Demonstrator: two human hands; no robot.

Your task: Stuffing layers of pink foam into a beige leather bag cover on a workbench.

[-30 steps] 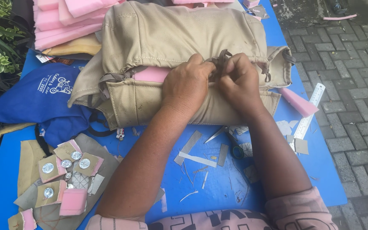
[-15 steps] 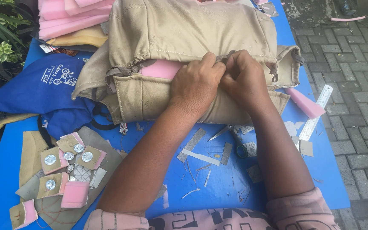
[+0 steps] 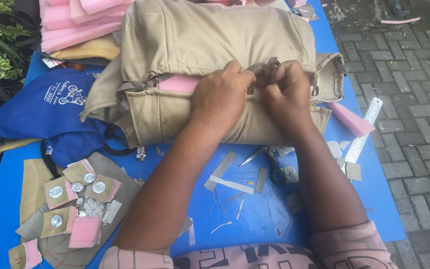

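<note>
The beige bag (image 3: 210, 55) lies on its side across the far half of the blue table (image 3: 255, 224), with pink foam (image 3: 177, 83) showing through its open seam. Both hands work at that seam, near the middle of the bag's front edge. The left hand (image 3: 222, 97) rests palm down on the bag, fingers curled over the seam and pressing the fabric. The right hand (image 3: 288, 94) sits just beside it, touching it, fingertips pinched on a grey strap or zipper piece (image 3: 267, 67) (which of the two cannot be told). Both hands are closed on the bag's material; neither is free.

Behind the bag, at its left corner, stands a stack of pink foam sheets (image 3: 70, 22). Left of the bag lies a blue cloth (image 3: 46, 107) with white print, partly tucked under the bag's corner. In front of the bag, near the right forearm, lie scissors (image 3: 267, 159) among grey strips and thread scraps (image 3: 232, 184). Right of the bag lie a pink foam wedge (image 3: 352, 119) and a clear ruler (image 3: 367, 127), touching each other. In front of the bag and well to the left lie small foam-backed patches with metal snaps (image 3: 75, 192)
</note>
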